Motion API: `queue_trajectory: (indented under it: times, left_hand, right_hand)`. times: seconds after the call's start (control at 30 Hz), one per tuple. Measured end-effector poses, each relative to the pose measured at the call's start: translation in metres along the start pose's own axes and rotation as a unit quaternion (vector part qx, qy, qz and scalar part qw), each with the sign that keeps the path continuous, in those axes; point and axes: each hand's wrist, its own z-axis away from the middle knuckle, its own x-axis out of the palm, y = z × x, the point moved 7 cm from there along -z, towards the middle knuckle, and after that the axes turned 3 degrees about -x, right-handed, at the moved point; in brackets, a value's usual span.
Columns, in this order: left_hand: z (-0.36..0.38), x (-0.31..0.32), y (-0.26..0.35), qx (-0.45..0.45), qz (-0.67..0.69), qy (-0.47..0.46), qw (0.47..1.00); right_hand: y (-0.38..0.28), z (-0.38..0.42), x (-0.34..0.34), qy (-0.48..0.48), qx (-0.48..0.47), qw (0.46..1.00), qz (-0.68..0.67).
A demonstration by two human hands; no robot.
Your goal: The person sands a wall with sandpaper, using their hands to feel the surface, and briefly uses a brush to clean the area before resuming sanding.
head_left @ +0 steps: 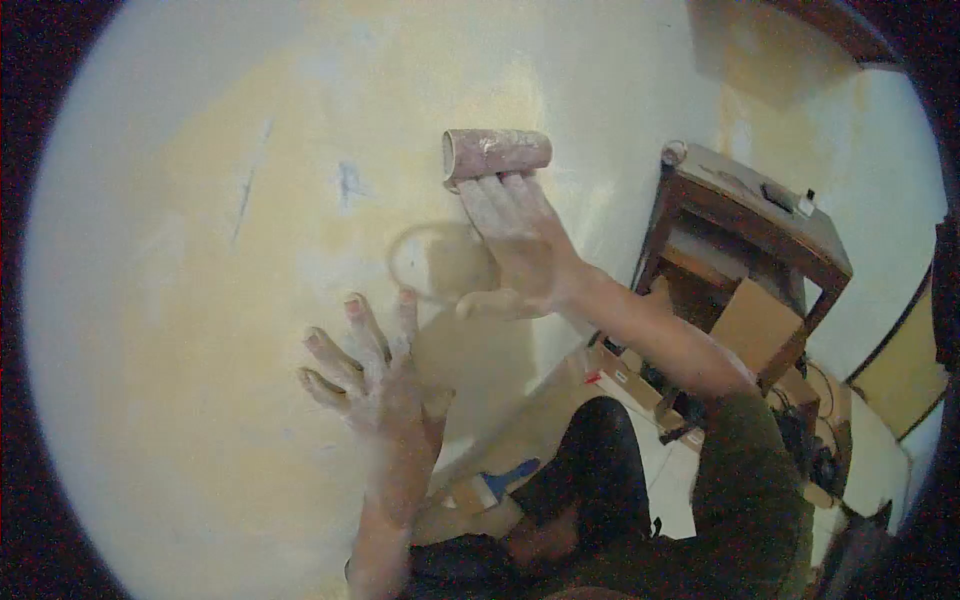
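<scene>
A curled piece of pinkish-brown sandpaper (510, 152), dusted with white, lies against the patchy yellow and white wall (200, 300). My right hand (515, 240) reaches up to it, its fingers pressed together and the fingertips hidden at the sheet's lower edge. The thumb stands out to the side. Lower and to the left, my left hand (375, 385) has its fingers spread wide in front of the wall, with nothing in it. White dust coats both hands. Between them, the right arm's shadow falls across the wall.
A brush with a blue handle (515, 472) lies low by the wall, close to my bent knee (605, 450). To the right stands a wooden table (740, 200) with small items on top. Cardboard boxes (757, 325) and cables sit in and below it.
</scene>
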Motion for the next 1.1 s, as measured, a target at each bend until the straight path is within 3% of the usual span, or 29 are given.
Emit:
queue_trajectory:
  times: [0.07, 0.13, 0.17, 0.27, 0.4, 0.5, 0.67, 0.77, 0.83, 0.9, 0.97, 1.0, 1.03, 1.1]
  left_hand:
    - [0.000, -0.011, 0.002, 0.006, 0.085, -0.052, 0.995]
    - [0.001, -0.012, 0.001, 0.019, 0.098, -0.047, 0.994]
    - [0.002, -0.013, 0.002, 0.023, 0.105, -0.044, 0.993]
    - [0.003, -0.009, 0.003, 0.017, 0.098, -0.015, 0.995]
    - [0.008, -0.013, 0.003, 0.021, 0.090, -0.004, 0.996]
    - [0.011, -0.013, 0.001, 0.013, 0.095, -0.029, 0.995]
    - [0.008, -0.009, 0.003, -0.012, 0.085, -0.059, 0.995]
    - [0.011, 0.000, 0.003, 0.008, 0.070, 0.082, 0.994]
    - [0.012, 0.003, 0.002, 0.000, 0.076, 0.080, 0.994]
    - [0.007, 0.000, 0.006, 0.001, 0.071, 0.070, 0.995]
    - [0.002, -0.014, 0.004, 0.003, 0.050, 0.045, 0.998]
    - [-0.002, -0.024, 0.001, 0.012, 0.044, 0.067, 0.997]
    - [-0.010, -0.035, -0.005, 0.021, 0.037, 0.087, 0.995]
    - [-0.031, -0.062, -0.012, 0.036, 0.007, 0.131, 0.991]
  right_hand:
    - [0.007, -0.011, -0.002, 0.029, -0.021, 0.991, 0.131]
    - [0.042, -0.042, -0.015, 0.105, 0.009, 0.985, 0.136]
    - [0.059, -0.056, -0.034, 0.162, 0.046, 0.986, -0.006]
    - [0.071, -0.085, -0.056, 0.159, 0.081, 0.983, -0.045]
    - [0.044, -0.036, 0.000, 0.164, 0.053, 0.980, -0.098]
    - [0.028, -0.021, -0.028, 0.087, 0.065, 0.989, -0.099]
    - [0.026, -0.009, -0.037, 0.041, 0.066, 0.986, -0.148]
    - [0.003, 0.037, 0.007, -0.069, 0.104, 0.979, -0.160]
    - [-0.026, 0.089, 0.034, -0.014, 0.174, 0.871, -0.458]
    - [-0.064, 0.135, 0.036, 0.023, 0.214, 0.807, -0.550]
    - [-0.098, 0.176, 0.042, -0.079, 0.305, 0.822, -0.475]
    - [-0.118, 0.203, 0.050, -0.108, 0.390, 0.721, -0.562]
    - [-0.145, 0.235, 0.072, -0.084, 0.374, 0.751, -0.537]
    - [-0.203, 0.280, 0.100, -0.052, 0.429, 0.695, -0.575]
